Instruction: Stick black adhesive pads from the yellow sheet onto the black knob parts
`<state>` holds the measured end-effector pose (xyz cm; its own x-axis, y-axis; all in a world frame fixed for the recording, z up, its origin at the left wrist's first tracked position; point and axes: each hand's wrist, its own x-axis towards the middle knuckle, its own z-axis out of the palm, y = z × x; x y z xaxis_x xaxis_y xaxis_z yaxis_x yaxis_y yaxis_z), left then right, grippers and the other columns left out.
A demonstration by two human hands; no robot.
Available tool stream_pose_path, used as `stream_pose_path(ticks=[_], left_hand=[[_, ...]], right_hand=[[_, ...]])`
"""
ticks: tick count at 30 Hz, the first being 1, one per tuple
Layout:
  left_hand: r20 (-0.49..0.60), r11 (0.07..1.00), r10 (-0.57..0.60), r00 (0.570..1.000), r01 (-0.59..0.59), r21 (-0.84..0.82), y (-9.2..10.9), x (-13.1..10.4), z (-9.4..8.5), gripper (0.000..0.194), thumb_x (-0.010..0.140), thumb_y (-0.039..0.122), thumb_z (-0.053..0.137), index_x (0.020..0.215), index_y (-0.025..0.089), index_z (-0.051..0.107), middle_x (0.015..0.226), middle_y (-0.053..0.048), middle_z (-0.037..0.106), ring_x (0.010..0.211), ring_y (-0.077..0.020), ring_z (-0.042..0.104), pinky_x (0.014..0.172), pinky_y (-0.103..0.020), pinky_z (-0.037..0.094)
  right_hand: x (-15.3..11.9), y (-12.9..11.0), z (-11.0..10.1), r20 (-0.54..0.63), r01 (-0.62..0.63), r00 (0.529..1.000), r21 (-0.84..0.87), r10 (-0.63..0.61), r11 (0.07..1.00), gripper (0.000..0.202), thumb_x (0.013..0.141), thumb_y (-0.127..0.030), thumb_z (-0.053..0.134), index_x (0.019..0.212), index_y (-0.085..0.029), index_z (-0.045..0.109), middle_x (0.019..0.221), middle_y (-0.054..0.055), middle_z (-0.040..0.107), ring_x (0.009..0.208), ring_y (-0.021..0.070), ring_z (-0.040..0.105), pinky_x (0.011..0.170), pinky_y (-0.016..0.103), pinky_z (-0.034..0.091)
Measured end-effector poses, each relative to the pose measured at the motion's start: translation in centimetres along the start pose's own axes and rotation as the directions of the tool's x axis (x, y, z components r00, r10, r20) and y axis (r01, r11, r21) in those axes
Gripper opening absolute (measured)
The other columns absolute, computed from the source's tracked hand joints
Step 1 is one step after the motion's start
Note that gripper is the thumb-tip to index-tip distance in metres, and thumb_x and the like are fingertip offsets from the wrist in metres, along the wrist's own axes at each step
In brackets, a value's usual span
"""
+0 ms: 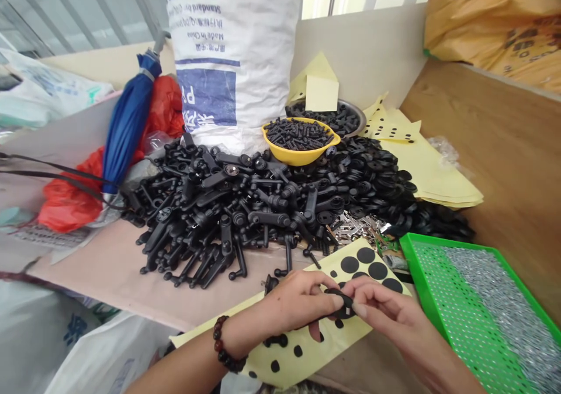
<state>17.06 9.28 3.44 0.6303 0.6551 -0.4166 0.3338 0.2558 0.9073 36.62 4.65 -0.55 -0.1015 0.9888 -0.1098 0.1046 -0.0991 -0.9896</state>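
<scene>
Over the dotted yellow sheet [315,362], the left hand [300,300] and the right hand [388,312] are working close together, both pinching a small black part [345,307] between thumbs and fingers. The fingers are hiding much of that part, so a crooked grip could be going unnoticed; if either thumb is pressing unevenly, the piece may be twisting out and dropping among the black dots, where its matching colour would be camouflaging it. The left forearm is crossing above the sheet, and a low sweep of the beaded bracelet [221,342] could be dragging it askew. The green tray [460,303] is sitting near the right forearm, so a careless elbow could be spilling its tiny metal pieces [495,289]. Beyond, the loose black crank heap [219,207] is leaning outward on the table [109,265], risking a slide if nudged
</scene>
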Motion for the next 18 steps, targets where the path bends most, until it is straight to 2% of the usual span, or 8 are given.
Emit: stream_pose_path(ticks=[3, 5, 9, 12, 15, 18], left_hand=[[-0.044, 0.998, 0.009, 0.999, -0.012, -0.062, -0.7, 0.3, 0.4, 0.029, 0.078, 0.037, 0.061, 0.095, 0.014, 0.063, 0.057, 0.005, 0.056, 0.038, -0.0070, 0.050, 0.037, -0.015, 0.038], [-0.090, 1.000, 0.005, 0.996, -0.007, -0.022, -1.2, 0.4, 0.6, 0.024, 0.076, 0.034, 0.062, 0.091, 0.015, 0.063, 0.056, 0.005, 0.056, 0.040, -0.0079, 0.052, 0.038, -0.015, 0.040], [-0.144, 1.000, 0.016, 0.990, -0.017, -0.002, -1.8, 0.4, 0.8, 0.020, 0.076, 0.029, 0.061, 0.091, 0.016, 0.064, 0.058, 0.004, 0.058, 0.043, -0.0081, 0.052, 0.039, -0.015, 0.042], [-0.188, 0.997, 0.033, 0.982, -0.047, -0.069, -1.9, 0.3, 0.9, 0.019, 0.077, 0.028, 0.061, 0.090, 0.015, 0.064, 0.057, 0.004, 0.058, 0.042, -0.0069, 0.049, 0.039, -0.015, 0.043], [-0.224, 0.992, 0.061, 0.973, -0.084, -0.098, -1.9, 0.2, 1.1, 0.018, 0.076, 0.028, 0.062, 0.089, 0.015, 0.063, 0.055, 0.006, 0.054, 0.042, -0.0057, 0.044, 0.039, -0.014, 0.043], [-0.241, 0.986, 0.090, 0.966, -0.121, -0.117, -1.7, 0.0, 1.3, 0.017, 0.076, 0.027, 0.062, 0.088, 0.014, 0.063, 0.052, 0.007, 0.050, 0.042, -0.0054, 0.041, 0.039, -0.014, 0.044]], right_hand=[[0.0, 0.4, 0.3, 0.023, 0.062, 0.998, -0.023, -0.061, 0.998, 0.023, 0.078, -0.037, 0.066, 0.061, -0.022, 0.061, 0.083, 0.006, 0.066, 0.077, 0.0214, 0.062, 0.064, 0.028, 0.050], [-0.1, 0.2, 0.3, 0.029, 0.060, 0.998, -0.036, -0.059, 0.998, 0.022, 0.078, -0.037, 0.066, 0.061, -0.022, 0.063, 0.083, 0.006, 0.067, 0.077, 0.0215, 0.062, 0.062, 0.028, 0.050], [-0.5, -0.8, 0.2, 0.029, 0.021, 0.999, -0.014, -0.021, 1.000, 0.023, 0.081, -0.041, 0.066, 0.067, -0.022, 0.072, 0.086, 0.007, 0.071, 0.084, 0.0240, 0.065, 0.071, 0.030, 0.053], [-0.8, -1.0, 0.2, 0.012, -0.053, 0.999, 0.079, 0.052, 0.996, 0.023, 0.081, -0.044, 0.067, 0.076, -0.024, 0.079, 0.095, 0.009, 0.075, 0.089, 0.0241, 0.065, 0.078, 0.032, 0.054], [-1.0, -0.9, 0.4, -0.003, -0.136, 0.990, 0.237, 0.140, 0.962, 0.024, 0.076, -0.047, 0.072, 0.075, -0.024, 0.081, 0.100, 0.010, 0.075, 0.082, 0.0230, 0.067, 0.075, 0.033, 0.055], [-1.0, -1.0, 0.8, 0.020, -0.194, 0.979, 0.388, 0.202, 0.901, 0.024, 0.072, -0.047, 0.076, 0.076, -0.024, 0.082, 0.096, 0.010, 0.076, 0.075, 0.0210, 0.067, 0.074, 0.034, 0.056]])
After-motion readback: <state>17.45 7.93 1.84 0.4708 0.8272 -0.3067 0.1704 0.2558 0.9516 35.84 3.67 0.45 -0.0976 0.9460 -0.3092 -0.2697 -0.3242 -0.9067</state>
